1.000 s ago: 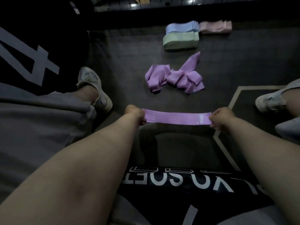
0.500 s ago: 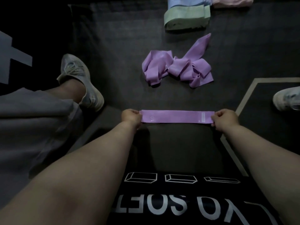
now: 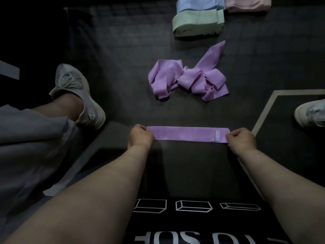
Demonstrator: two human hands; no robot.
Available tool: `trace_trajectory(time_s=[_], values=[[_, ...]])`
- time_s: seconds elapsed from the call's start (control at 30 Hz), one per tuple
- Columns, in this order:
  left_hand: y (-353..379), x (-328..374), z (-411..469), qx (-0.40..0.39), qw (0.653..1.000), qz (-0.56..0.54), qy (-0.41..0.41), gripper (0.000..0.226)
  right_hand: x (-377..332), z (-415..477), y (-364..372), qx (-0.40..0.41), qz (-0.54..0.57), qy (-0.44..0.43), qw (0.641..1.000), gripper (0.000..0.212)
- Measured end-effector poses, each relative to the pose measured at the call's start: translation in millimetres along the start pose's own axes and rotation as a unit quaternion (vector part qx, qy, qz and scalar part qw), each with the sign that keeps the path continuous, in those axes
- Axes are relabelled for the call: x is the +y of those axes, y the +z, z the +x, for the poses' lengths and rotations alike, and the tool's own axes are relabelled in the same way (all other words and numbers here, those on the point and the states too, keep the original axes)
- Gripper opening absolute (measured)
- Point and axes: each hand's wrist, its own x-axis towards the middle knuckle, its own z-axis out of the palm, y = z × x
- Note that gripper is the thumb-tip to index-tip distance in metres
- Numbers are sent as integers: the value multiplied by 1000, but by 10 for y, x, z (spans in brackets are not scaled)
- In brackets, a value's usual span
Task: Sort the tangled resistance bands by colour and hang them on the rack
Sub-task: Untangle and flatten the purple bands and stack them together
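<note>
The dark floor [image 3: 123, 50] carries a tangled purple heap [image 3: 188, 80] at centre; a green stack [image 3: 197, 23], blue stack [image 3: 197, 4] and pink stack [image 3: 246, 3] lie near its far edge.

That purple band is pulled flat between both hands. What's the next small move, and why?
Probably lay it beside the green stack, starting a purple pile. The left hand and right hand hold the purple band straight by its ends; a blue stack and pink stack lie sorted there too, none purple, and no rack shows.
</note>
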Motion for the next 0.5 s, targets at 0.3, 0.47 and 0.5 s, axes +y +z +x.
trace_trajectory(time_s=[0.3, 0.47, 0.5], values=[[15, 14, 86, 3, 1000, 0, 2, 16, -51, -32, 49, 8, 20, -6, 1000, 14], [61, 18, 56, -7, 999, -24, -20, 16, -60, -36, 20, -14, 26, -10, 1000, 17], [73, 20, 53, -11, 999, -31, -26, 18, -59, -37, 10, -20, 26, -12, 999, 16]])
